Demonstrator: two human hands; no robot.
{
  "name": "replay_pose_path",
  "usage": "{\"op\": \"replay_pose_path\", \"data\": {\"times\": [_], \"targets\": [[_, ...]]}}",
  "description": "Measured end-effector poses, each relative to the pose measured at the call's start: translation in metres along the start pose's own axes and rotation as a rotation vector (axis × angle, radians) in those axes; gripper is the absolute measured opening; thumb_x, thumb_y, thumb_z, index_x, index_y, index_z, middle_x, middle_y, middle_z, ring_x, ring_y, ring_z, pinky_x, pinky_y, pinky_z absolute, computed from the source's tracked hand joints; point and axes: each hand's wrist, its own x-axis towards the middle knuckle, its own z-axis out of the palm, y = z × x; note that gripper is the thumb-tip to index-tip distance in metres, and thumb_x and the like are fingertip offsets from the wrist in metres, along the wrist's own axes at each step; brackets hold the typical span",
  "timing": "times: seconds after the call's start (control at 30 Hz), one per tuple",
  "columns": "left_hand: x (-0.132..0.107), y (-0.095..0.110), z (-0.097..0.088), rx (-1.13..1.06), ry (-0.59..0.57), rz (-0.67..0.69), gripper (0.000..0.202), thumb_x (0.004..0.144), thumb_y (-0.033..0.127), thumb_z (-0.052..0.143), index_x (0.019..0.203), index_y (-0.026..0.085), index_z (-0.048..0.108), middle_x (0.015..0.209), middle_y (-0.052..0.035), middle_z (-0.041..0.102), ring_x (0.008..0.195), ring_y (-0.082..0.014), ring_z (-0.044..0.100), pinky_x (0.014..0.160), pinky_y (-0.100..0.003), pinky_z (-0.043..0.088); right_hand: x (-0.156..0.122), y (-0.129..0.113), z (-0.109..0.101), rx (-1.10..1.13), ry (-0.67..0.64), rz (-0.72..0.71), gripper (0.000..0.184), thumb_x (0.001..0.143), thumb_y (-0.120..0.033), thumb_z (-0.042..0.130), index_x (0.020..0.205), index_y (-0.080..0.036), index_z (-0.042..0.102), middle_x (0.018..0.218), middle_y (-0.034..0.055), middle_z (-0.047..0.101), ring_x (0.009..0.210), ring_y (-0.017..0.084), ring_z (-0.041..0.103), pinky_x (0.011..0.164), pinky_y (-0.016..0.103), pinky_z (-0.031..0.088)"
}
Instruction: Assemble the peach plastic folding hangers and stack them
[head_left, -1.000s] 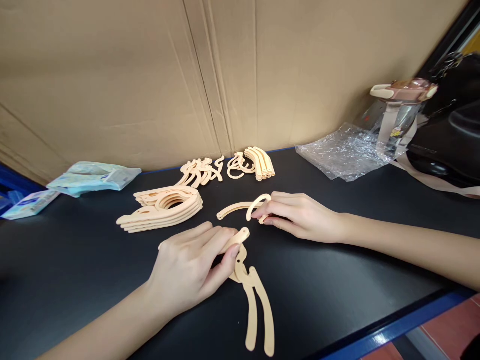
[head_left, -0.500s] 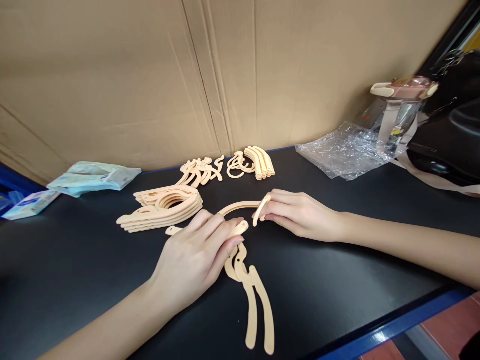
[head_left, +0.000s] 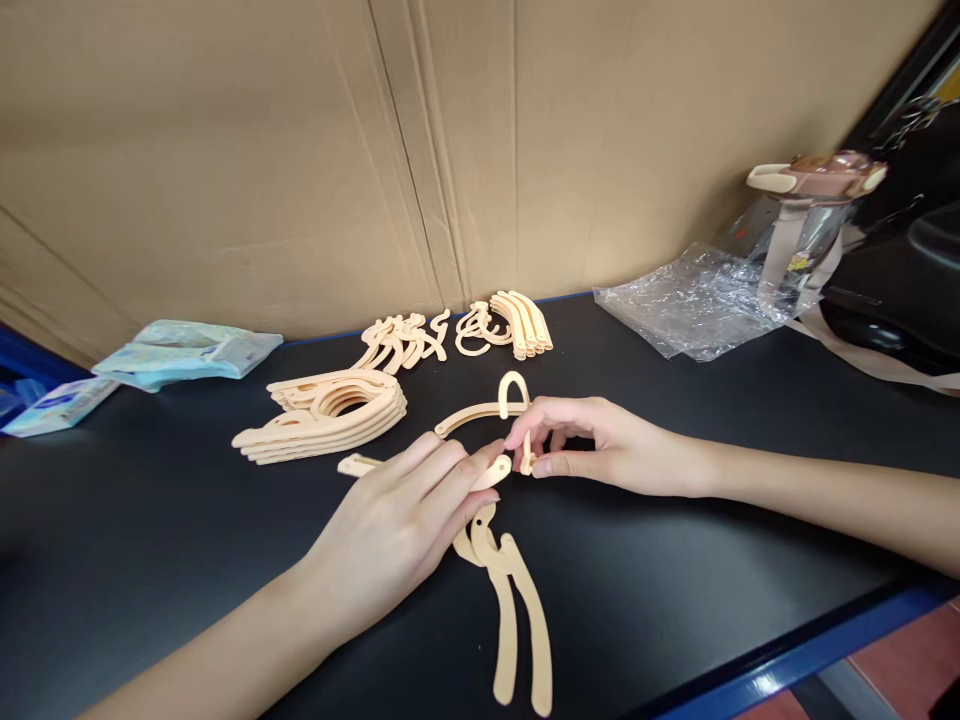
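My left hand (head_left: pixel 397 525) grips a flat beige plastic hanger arm (head_left: pixel 491 473) whose round end sticks out past my fingertips. My right hand (head_left: pixel 600 450) pinches a small beige hook piece (head_left: pixel 515 400), held upright with its curve on top, its foot close to the arm's end. Behind the hook lies a curved beige arm (head_left: pixel 469 415) on the black table (head_left: pixel 187 560). Two more long arms (head_left: pixel 517 620) lie below my left hand, pointing toward the table's front edge.
A stack of assembled beige hangers (head_left: pixel 330 412) lies at the left centre. Loose hooks (head_left: pixel 401 342) and curved arms (head_left: pixel 521 325) sit near the cardboard wall (head_left: pixel 300 150). Blue packets (head_left: pixel 187 352) lie at the left; crumpled clear plastic (head_left: pixel 686 300), a bottle (head_left: pixel 799 225) and a black bag (head_left: pixel 900 280) at the right.
My left hand slid up and right with the hanger arm toward my right hand. My right hand lifted the hook off the table and turned it upright beside the arm's end.
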Motion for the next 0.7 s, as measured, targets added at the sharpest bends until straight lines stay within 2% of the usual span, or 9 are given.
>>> {"op": "replay_pose_path", "data": {"times": [0.2,0.53,0.7], "targets": [[0.0008,-0.0014,0.0025,0.001,-0.012,0.038,0.024,0.102,0.015,0.042,0.116,0.005,0.059,0.087,-0.0051,0.067,0.079,-0.0182,0.056,0.074,-0.031,0.045,0.0019,0.0025,-0.0023,0.119,0.003,0.037,0.020,0.090,-0.019,0.063,0.110,-0.019,0.058,0.094,-0.0008,0.067,0.091,0.011,0.064,0.087,0.029,0.049],[0.0005,-0.0004,0.0007,0.011,-0.039,0.032,0.022,0.102,0.019,0.045,0.115,0.009,0.059,0.080,-0.0030,0.064,0.072,-0.0182,0.054,0.064,-0.031,0.042,0.0013,0.0037,-0.0030,0.150,-0.007,0.053,0.021,0.089,-0.022,0.066,0.108,-0.019,0.057,0.091,-0.0018,0.068,0.088,0.010,0.064,0.086,0.028,0.049],[-0.0003,-0.0007,0.0021,0.014,-0.034,0.023,0.021,0.102,0.023,0.045,0.111,0.012,0.060,0.077,-0.0017,0.060,0.068,-0.0171,0.052,0.060,-0.029,0.042,0.0021,0.0042,-0.0039,0.207,-0.028,0.052,0.021,0.088,-0.017,0.067,0.107,-0.019,0.059,0.090,-0.0029,0.068,0.082,0.007,0.064,0.083,0.025,0.049]]}}
